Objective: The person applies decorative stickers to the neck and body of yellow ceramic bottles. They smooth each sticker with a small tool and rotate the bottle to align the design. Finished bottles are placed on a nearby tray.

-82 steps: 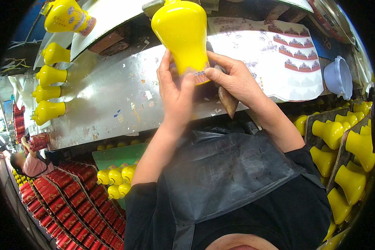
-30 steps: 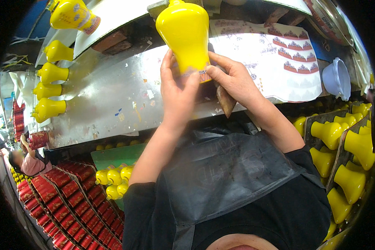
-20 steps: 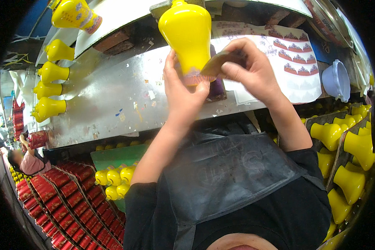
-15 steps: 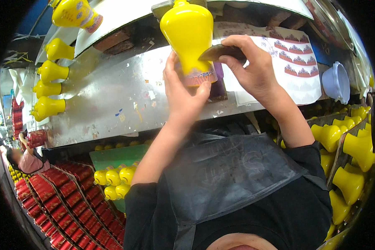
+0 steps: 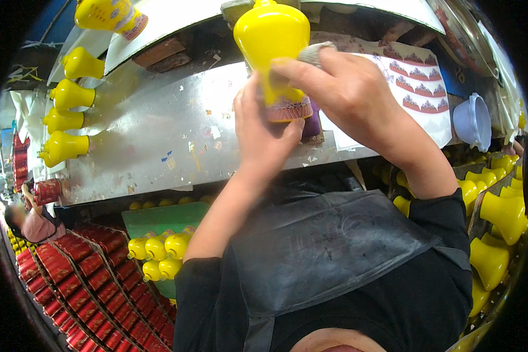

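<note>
A glossy yellow vase (image 5: 270, 35) lies with its narrow foot toward me, and a patterned decal band (image 5: 290, 109) runs around that foot. My left hand (image 5: 264, 126) grips the vase at the foot, its thumb along the bottom edge. At the vase's lower side is my right hand (image 5: 352, 88), slightly blurred, its index finger reaching across the yellow surface. A greyish, cloth-like piece (image 5: 318, 54) pokes out from that hand; its remainder is hidden. Beside the right hand lies a white sheet of printed decals (image 5: 419, 85).
Several yellow vases (image 5: 73, 97) line the left of the metal table (image 5: 152, 141). A pale blue basin (image 5: 472, 123) stands at right. Racks of yellow vases (image 5: 501, 217) flank me on the right. Red pieces (image 5: 94, 276) fill racks at lower left, near another person (image 5: 38, 226).
My right hand has turned over and moved in across the vase's foot. The dark flat scraper it held is out of sight; a greyish piece shows instead. The vase sits slightly further right.
</note>
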